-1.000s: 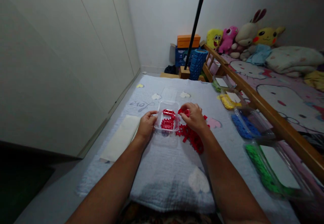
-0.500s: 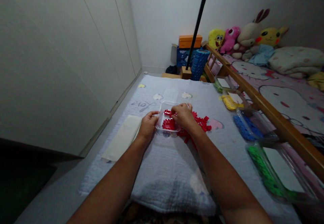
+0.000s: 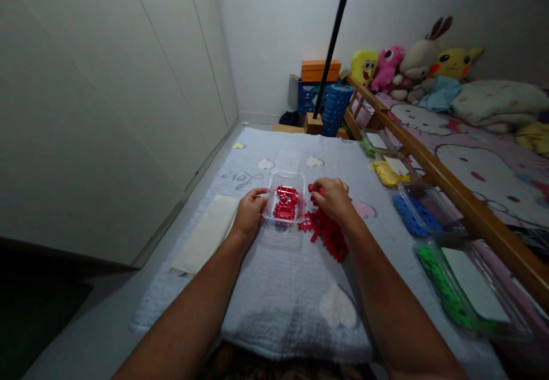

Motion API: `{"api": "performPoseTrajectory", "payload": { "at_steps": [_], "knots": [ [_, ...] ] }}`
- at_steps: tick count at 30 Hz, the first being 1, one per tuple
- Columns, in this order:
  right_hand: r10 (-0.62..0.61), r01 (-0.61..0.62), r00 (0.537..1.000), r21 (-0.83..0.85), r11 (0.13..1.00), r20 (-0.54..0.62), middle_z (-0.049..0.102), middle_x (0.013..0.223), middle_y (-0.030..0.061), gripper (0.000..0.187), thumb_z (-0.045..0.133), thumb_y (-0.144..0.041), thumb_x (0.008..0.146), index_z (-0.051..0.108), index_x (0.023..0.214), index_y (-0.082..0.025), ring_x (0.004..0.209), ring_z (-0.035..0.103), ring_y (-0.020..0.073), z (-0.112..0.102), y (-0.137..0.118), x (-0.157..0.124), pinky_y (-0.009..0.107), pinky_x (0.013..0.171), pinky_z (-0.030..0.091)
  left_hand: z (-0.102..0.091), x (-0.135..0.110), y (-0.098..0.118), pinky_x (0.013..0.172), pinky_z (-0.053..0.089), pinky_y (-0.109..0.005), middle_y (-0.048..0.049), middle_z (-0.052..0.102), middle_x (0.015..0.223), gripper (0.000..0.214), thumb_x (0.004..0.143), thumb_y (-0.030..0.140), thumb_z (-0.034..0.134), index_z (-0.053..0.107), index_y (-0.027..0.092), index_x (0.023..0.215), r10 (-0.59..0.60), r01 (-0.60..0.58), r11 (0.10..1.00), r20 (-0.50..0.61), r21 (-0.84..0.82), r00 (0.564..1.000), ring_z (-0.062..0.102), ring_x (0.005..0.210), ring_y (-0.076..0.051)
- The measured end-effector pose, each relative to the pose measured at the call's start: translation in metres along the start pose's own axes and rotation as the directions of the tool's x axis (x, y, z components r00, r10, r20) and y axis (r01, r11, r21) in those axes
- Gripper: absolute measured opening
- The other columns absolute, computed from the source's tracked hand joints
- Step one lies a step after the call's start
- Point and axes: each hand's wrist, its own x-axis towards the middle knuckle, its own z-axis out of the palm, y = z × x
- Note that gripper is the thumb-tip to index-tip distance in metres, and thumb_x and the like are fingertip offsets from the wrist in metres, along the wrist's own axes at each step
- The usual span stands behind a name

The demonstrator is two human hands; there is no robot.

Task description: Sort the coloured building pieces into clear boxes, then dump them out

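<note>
A clear plastic box (image 3: pixel 302 181) stands without a lid on the blue-grey cloth. Several red interlocking plastic building pieces (image 3: pixel 285 212) lie inside it. My left hand (image 3: pixel 249 213) grips the box's left wall between thumb and fingers. Right of the box, my right hand (image 3: pixel 335 200) reaches over a loose pile of red building pieces (image 3: pixel 333 240). Its thumb and fingers are pinched on a red piece at the pile's far edge, partly hidden by the hand.
Along the right edge stand clear boxes with green pieces (image 3: pixel 444 285), blue pieces (image 3: pixel 414 214) and yellow pieces (image 3: pixel 385 174). A pale folded sheet (image 3: pixel 206 234) lies left. A wooden bed rail (image 3: pixel 454 177) borders the right side; a black pole (image 3: pixel 333 42) rises behind.
My right hand has come out of the box and moved right to the red pile. More red pieces now show in the box. My left hand stays on the box.
</note>
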Motion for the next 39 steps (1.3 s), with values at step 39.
{"api": "performPoseTrajectory", "payload": {
  "at_steps": [39],
  "knots": [
    [-0.228,0.277,0.944,-0.195,0.941,0.240,0.076,0.117,0.0120,0.028,0.052,-0.020,0.099,0.076,0.113,-0.024,0.112,0.062,0.0283,0.013,-0.072,0.019,0.038,0.088,0.038,-0.002,0.003,-0.002,0.041,0.026,-0.019,0.0077,0.054,0.052,0.036,0.066,0.028,0.069,0.067,0.016,0.100,-0.005,0.006,1.000,0.029,-0.018,1.000,0.038,0.039,-0.007]
  ]
}}
